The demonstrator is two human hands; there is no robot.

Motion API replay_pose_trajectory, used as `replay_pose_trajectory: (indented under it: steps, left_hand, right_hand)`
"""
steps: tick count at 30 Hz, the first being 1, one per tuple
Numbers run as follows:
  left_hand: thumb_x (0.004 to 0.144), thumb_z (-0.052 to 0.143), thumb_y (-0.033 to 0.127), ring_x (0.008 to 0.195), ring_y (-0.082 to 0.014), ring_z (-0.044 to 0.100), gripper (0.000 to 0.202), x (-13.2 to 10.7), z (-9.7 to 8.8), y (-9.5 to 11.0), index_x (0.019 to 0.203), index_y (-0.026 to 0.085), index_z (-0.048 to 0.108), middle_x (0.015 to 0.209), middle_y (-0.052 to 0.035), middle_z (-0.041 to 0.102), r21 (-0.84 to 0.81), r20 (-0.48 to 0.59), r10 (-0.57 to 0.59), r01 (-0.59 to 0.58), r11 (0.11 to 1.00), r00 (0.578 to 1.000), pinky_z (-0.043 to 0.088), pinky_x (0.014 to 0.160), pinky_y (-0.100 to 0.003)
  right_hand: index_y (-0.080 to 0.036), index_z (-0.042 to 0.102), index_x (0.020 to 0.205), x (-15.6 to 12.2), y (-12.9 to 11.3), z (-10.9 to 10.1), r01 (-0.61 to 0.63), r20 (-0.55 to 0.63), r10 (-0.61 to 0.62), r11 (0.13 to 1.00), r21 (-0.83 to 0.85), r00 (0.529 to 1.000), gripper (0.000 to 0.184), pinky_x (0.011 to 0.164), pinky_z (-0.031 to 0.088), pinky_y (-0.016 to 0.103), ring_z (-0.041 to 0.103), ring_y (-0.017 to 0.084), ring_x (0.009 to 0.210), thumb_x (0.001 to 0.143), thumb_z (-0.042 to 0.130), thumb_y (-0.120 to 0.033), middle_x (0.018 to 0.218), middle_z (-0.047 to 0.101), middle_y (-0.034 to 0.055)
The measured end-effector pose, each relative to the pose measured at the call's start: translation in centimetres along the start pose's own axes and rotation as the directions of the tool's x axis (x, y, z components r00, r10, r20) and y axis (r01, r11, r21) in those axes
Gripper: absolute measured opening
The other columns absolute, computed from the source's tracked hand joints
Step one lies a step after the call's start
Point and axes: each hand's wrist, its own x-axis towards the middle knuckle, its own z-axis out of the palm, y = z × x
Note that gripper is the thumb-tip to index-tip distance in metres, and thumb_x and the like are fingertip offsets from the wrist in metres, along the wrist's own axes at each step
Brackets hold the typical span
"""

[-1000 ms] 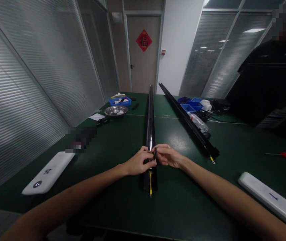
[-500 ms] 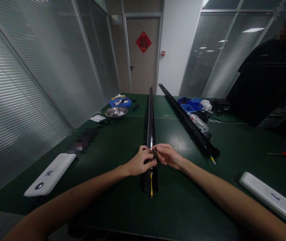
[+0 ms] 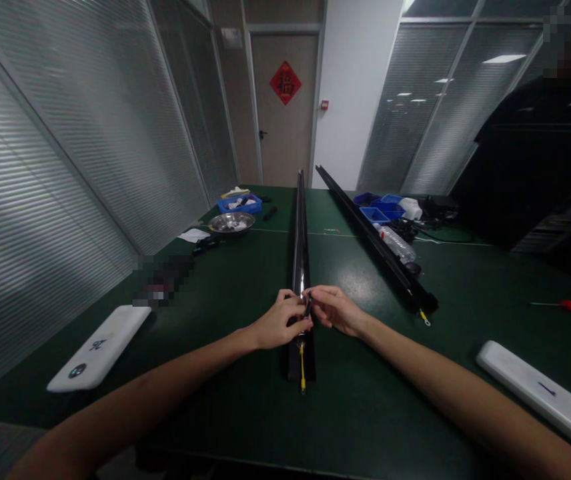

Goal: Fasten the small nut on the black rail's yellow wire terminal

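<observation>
A long black rail [image 3: 299,247] lies lengthwise on the green table, pointing away from me. From its near end comes a yellow wire [image 3: 303,370] with a ring terminal. My left hand [image 3: 283,321] is closed over the rail near that end, thumb and fingers around a small dark piece [image 3: 308,307]. On the right side, my right hand [image 3: 338,310] pinches at the top of the same piece with its fingertips. The piece is too small and too covered to name.
A second black rail [image 3: 365,230] lies to the right, beside blue bins [image 3: 374,215] and a plastic bottle [image 3: 396,244]. White slabs [image 3: 103,347] lie on both sides. A metal bowl [image 3: 231,223] stands far left, a red-handled screwdriver [image 3: 570,305] right. A person in dark clothes [image 3: 530,160] is at right.
Hardly anything differs. Both hands keep their hold at the same place on the rail, and the small dark piece is tilted slightly differently.
</observation>
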Motion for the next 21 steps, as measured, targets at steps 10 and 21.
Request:
replay_pose_trajectory:
  steps: [10, 21]
  left_hand:
    - [0.101, 0.056, 0.030, 0.108, -0.0224, 0.057, 0.019, 0.02, -0.07, 0.10, 0.094, 0.019, 0.069, 0.104, -0.0038, 0.069, -0.009, -0.005, 0.007, -0.007, 1.000, 1.000, 0.027, 0.107, -0.040]
    - [0.100, 0.056, 0.028, 0.109, -0.0222, 0.057, 0.017, 0.09, -0.06, 0.34, 0.092, 0.018, 0.067, 0.103, -0.0035, 0.067, -0.012, -0.014, 0.009, -0.009, 1.000, 1.000, 0.024, 0.109, -0.041]
  right_hand:
    - [-0.013, 0.076, 0.105, -0.07, 0.05, 0.02, 0.010, 0.008, -0.009, 0.999, -0.034, 1.000, 0.034, 0.035, 0.039, 0.013, 0.047, 0.006, 0.042, 0.088, 0.078, -0.042, 0.056, 0.060, -0.0031]
    - [-0.012, 0.075, 0.101, -0.29, -0.27, 0.49, 0.047, 0.027, -0.044, 0.993, -0.106, 0.999, 0.037, 0.035, 0.028, 0.014, 0.040, 0.005, 0.041, 0.090, 0.074, -0.048, 0.057, 0.057, -0.0041]
